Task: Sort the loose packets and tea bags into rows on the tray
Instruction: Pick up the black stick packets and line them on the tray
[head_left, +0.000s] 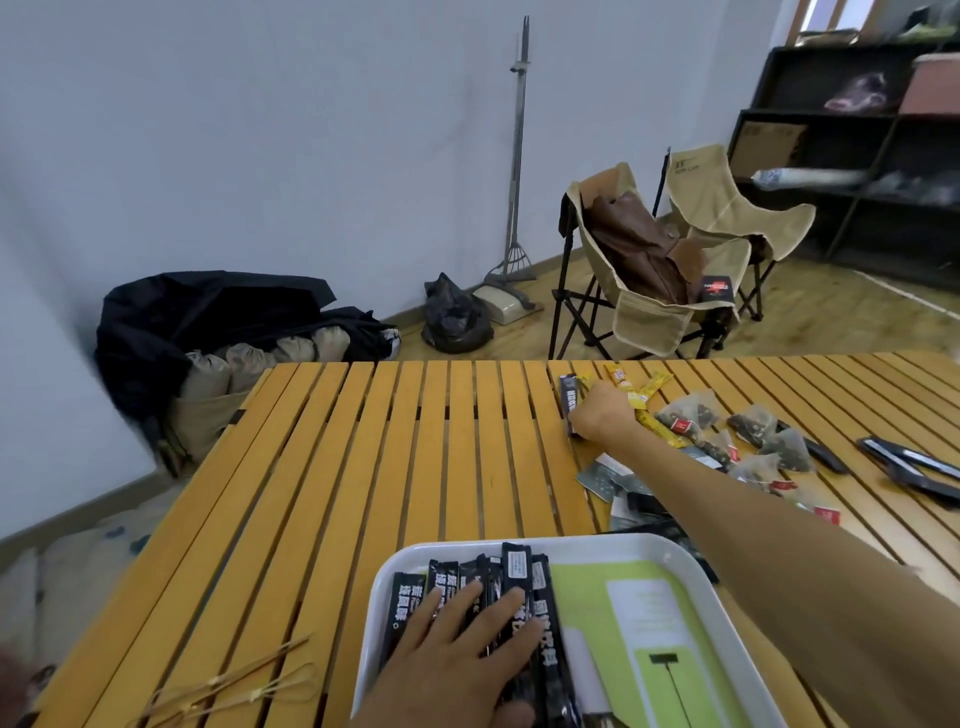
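A lived-in room: folding camp chairs (675, 260), black storage shelves (852, 130), broom and dustpan (511, 208), slatted table (363, 467).

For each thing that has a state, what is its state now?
White plastic tray: partly filled.
Black stick packets in the tray: in a row, under the flat left hand.
Black stick packet on the slatted wooden table: gripped by the right hand.
Pyramid tea bags: loose, unsorted.
Yellow packets: loose.
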